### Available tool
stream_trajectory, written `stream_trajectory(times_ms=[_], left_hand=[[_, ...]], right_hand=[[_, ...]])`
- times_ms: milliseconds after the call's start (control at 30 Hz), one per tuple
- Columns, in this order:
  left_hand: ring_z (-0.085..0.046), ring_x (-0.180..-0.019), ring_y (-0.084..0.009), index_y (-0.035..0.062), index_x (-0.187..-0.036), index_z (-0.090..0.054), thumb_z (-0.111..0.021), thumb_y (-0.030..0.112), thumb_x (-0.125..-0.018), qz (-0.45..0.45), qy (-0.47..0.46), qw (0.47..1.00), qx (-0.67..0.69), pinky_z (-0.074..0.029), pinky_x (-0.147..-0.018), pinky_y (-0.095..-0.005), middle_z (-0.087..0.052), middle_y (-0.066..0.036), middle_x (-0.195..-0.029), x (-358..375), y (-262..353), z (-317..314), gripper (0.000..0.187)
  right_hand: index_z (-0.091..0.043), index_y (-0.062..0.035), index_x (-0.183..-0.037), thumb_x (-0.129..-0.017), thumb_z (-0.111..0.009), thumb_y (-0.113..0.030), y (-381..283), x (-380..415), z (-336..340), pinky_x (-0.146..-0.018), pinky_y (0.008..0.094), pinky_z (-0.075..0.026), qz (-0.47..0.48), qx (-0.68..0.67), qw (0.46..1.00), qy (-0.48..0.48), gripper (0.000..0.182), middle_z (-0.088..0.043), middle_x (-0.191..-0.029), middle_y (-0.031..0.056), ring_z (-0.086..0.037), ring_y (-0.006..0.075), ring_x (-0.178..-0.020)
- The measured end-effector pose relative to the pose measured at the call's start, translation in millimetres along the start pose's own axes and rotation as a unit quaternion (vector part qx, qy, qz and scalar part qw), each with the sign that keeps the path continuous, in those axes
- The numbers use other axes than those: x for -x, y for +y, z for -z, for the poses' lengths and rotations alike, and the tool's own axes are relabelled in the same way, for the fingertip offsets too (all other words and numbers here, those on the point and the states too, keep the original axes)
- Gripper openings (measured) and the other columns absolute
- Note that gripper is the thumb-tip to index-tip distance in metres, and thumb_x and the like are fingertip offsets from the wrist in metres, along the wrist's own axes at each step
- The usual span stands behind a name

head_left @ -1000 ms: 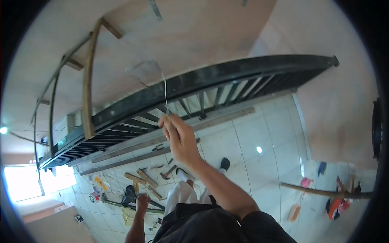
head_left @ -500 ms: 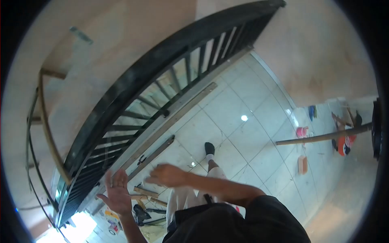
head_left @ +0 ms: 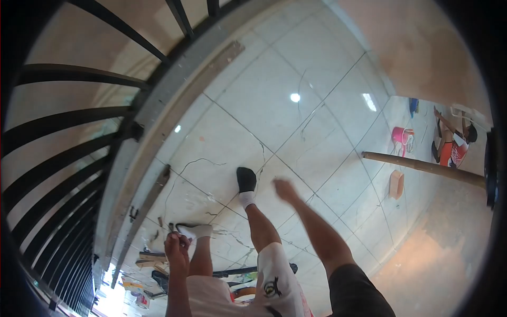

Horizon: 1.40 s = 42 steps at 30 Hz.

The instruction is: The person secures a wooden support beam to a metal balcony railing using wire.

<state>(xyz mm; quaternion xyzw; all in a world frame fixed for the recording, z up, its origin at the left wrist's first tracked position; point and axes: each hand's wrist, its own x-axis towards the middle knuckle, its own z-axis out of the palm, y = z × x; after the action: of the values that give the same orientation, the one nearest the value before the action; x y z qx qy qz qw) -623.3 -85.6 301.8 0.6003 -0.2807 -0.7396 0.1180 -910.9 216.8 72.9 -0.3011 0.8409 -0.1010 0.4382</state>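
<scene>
- The left hand (head_left: 178, 249) is raised above the white tiled floor (head_left: 296, 142), forearm nearly upright in view, wrist below the fingers.
- Its fingers are curled inward; whether they hold anything I cannot tell.
- The right hand (head_left: 285, 191) is blurred at the end of a slanting forearm, reaching forward over bare tile, well apart from the left; its fingers look gathered, but their grip cannot be made out.
- A narrow dark strip (head_left: 141, 217) lies flat on the floor, between the left hand and the railing-side edge; its long axis runs roughly along the base of the black metal barred railing (head_left: 42, 73), one end pointing forward.
- A longer brown plank (head_left: 211, 66) lies between strip and railing, running much the same way.
- Short pale wooden pieces (head_left: 152, 258) lie near the left hand, toward the railing.
</scene>
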Motion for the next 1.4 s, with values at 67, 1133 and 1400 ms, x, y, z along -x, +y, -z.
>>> stream_trajectory(times_ms=[67, 1133, 1400], left_hand=[[-0.06, -0.079, -0.0142, 0.0057, -0.1, -0.06, -0.053, 0.027, -0.102, -0.035, 0.006, 0.985, -0.169, -0.049, -0.087, -0.0346, -0.062, -0.002, -0.088, -43.6, -47.1, 28.0, 0.022], [-0.064, -0.09, -0.0314, 0.008, -0.093, -0.06, -0.063, 0.023, -0.094, -0.502, -0.034, 0.678, -0.536, -0.047, -0.089, -0.0454, -0.065, -0.006, -0.086, 179.2, 205.8, 28.0, 0.015], [-0.065, -0.078, -0.0369, 0.0033, -0.089, -0.068, -0.064, 0.023, -0.093, -0.429, 0.09, 0.81, -0.389, -0.051, -0.069, -0.0426, -0.068, -0.015, -0.082, 320.2, 262.5, 179.0, 0.02]], right_hand=[[-0.067, -0.0063, -0.09, -0.093, -0.048, -0.014, 81.7, -71.0, 19.3, -0.077, 0.053, -0.048, -0.103, 0.082, 0.984, 0.122, 0.021, -0.069, -0.086, 0.0193, -0.065, 0.0397, -0.081], [-0.059, -0.0027, -0.097, -0.097, -0.051, -0.003, -380.1, 318.3, 317.3, -0.048, 0.0356, -0.041, 0.247, 0.023, 0.969, 0.004, 0.008, -0.057, -0.062, 0.0142, -0.054, 0.0295, -0.049], [-0.062, -0.0046, -0.094, -0.093, -0.06, -0.009, -514.4, 346.0, 325.4, -0.085, 0.0419, -0.046, 0.488, 0.223, 0.835, 0.122, 0.005, -0.067, -0.085, 0.0116, -0.062, 0.0301, -0.081]])
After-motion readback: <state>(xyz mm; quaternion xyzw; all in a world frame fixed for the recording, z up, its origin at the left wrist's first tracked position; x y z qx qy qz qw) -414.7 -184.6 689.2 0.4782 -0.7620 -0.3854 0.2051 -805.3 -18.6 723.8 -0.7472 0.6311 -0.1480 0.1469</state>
